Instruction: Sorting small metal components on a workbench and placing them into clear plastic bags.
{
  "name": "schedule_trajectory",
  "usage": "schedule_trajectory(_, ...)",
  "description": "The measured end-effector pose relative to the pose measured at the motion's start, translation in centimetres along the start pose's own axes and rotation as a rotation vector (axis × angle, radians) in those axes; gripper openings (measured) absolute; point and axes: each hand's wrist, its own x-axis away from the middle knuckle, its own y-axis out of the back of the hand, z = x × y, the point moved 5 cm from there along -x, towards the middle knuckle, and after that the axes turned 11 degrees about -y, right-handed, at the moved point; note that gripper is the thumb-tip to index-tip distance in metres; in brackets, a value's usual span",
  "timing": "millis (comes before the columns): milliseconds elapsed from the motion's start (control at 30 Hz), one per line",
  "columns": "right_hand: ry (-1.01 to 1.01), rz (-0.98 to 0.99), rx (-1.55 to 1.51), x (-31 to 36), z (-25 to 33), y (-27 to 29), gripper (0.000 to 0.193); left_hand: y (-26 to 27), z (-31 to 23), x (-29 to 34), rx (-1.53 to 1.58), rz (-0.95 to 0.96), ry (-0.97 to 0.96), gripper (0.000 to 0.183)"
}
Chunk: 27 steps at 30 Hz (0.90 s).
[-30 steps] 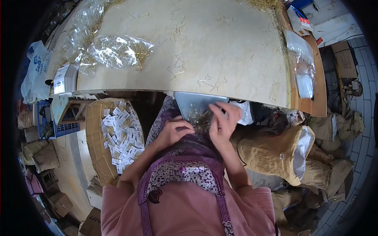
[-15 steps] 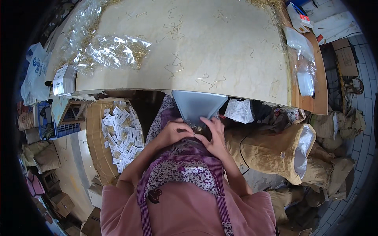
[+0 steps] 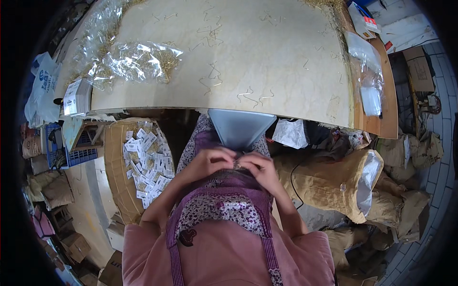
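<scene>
Over my lap, my left hand (image 3: 211, 161) and my right hand (image 3: 260, 168) are close together, fingers curled in a pinch. Between their fingertips is a small clear plastic bag (image 3: 237, 164), shiny, with a brownish tint; most of it is hidden by the fingers. Just beyond the hands, a grey-blue tray (image 3: 242, 125) rests on my lap, its far end at the table's edge. Thin bent golden wire hooks (image 3: 248, 96) lie on the table (image 3: 281, 57) above it.
To the left, a cardboard box (image 3: 114, 164) holds many small bags with white labels (image 3: 150, 157). On the table's left are a large clear bag of golden hooks (image 3: 140, 62) and a stack of white cards (image 3: 78, 97). A brown paper sack (image 3: 319, 183) lies at my right.
Both hands have drawn together, and their fingers have curled in over the small bag. My right hand's fingers, spread before, are now bent. The tray has not visibly moved.
</scene>
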Motion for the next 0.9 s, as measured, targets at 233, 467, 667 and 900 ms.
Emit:
schedule_trajectory(233, 0.099, -0.169, -0.108, -3.5, 6.4, 3.6, 0.007, 4.0, -8.6, -3.6, -0.183, -0.326, -0.327, 0.022)
schedule_trajectory(467, 0.439, -0.447, 0.489, -12.0, 12.7, 12.0, 0.036, 11.9, -10.2, -4.4, -0.256, -0.88, -0.391, 0.013)
schedule_trajectory(667, 0.209, -0.856, 0.888, -26.4, 8.1, 27.6, 0.064, 18.8, -8.2, -2.3, -1.026, -1.289, -0.187, 0.018)
schedule_trajectory(900, -0.062, -1.007, 1.096, -34.1, 6.2, 33.8, 0.066, 17.5, -9.8, -3.2, -1.235, -1.254, -0.39, 0.025)
